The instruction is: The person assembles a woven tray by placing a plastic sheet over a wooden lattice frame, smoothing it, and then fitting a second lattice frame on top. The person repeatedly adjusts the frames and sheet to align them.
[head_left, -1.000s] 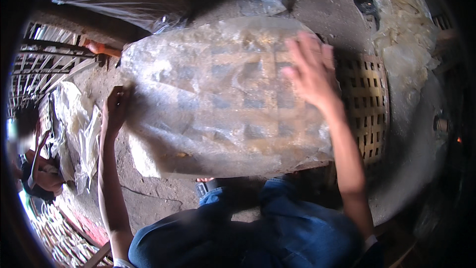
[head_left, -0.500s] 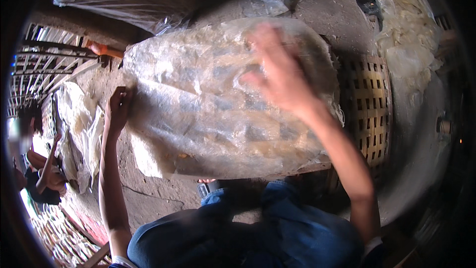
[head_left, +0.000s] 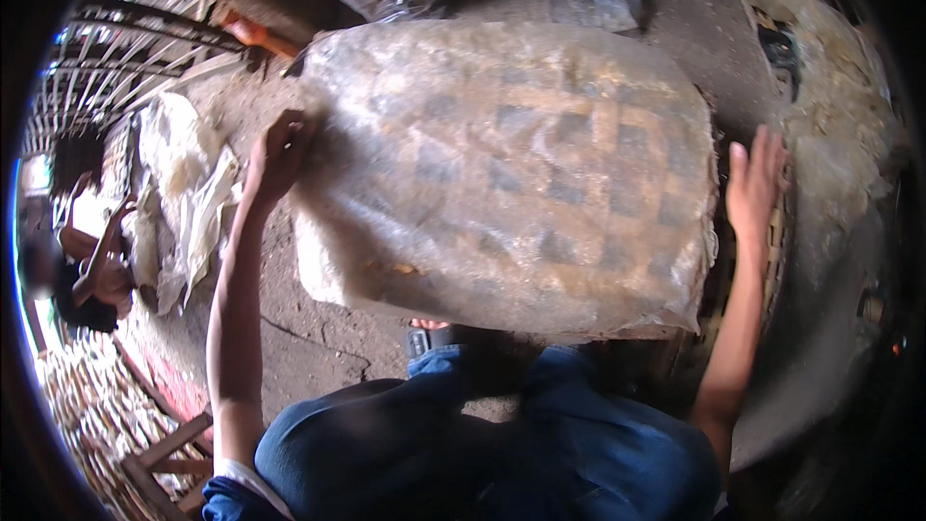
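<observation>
The fingers of the person's left hand [head_left: 278, 159] are bent at the left edge of a big plastic sheet [head_left: 526, 203]. It is hard to tell if they pinch the edge or only rest there. The right hand [head_left: 755, 188] is held out flat, past the sheet's right edge. Its fingers point up, close to each other, and the thumb sticks out. Whether it touches anything below cannot be told.

The sheet lies right in front of the person's knees. It already covers nearly all of the flat thing under it, as far as can be seen. It looks well spread, but small creases are not smoothed out, and the edges are loose and bumpy.

The sheet is thin, cloudy and a bit shiny, shaped like a box with round corners. Wide crossed strips show through it, with dark squares between. By the right arm, part of a woven basket [head_left: 775, 256] peeks out.

Farther off, a wrinkly yellowish plastic heap [head_left: 834, 101] sits at the right. Crumpled white plastic [head_left: 183, 150] lies at the left on the rough brown floor [head_left: 318, 338], near another person [head_left: 92, 280].
</observation>
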Motion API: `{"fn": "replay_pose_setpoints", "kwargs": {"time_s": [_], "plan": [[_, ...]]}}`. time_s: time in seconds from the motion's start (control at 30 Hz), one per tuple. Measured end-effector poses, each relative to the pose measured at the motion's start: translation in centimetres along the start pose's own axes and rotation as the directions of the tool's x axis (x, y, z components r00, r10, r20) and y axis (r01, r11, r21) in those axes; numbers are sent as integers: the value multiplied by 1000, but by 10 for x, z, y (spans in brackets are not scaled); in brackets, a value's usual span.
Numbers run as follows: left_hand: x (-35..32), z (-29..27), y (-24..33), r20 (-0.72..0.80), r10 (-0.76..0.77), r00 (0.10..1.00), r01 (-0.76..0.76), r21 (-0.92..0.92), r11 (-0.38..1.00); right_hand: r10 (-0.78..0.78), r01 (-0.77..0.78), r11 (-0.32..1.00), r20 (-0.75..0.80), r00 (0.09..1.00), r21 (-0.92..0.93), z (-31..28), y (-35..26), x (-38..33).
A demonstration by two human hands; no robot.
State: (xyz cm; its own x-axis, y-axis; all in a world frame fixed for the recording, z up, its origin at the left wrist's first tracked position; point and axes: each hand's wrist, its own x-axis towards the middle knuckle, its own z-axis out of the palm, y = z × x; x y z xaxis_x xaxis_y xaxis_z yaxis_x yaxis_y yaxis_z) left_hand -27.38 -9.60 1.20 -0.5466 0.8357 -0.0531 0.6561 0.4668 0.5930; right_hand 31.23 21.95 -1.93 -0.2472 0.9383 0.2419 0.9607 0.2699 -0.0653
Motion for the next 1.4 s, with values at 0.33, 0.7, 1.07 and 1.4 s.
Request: {"fn": "replay_pose_setpoints", "kwargs": {"time_s": [0.33,0.7,1.07,1.4], "plan": [[-54,11,107,-189,561,806,-403,520,753,-459,423,864,78,885,274,-24,-157,-81],[-149,91,123,352,308,884,-430,354,830,-491,481,869,87,867,113,-15,-158,-82],[-171,-70,-48,-435,22,900,287,629,722,-489,471,863,64,870,181,-14,-158,-79],[-120,131,156,495,646,581,-770,79,633,-504,486,857,79,860,174,-19,-162,-82]]}}
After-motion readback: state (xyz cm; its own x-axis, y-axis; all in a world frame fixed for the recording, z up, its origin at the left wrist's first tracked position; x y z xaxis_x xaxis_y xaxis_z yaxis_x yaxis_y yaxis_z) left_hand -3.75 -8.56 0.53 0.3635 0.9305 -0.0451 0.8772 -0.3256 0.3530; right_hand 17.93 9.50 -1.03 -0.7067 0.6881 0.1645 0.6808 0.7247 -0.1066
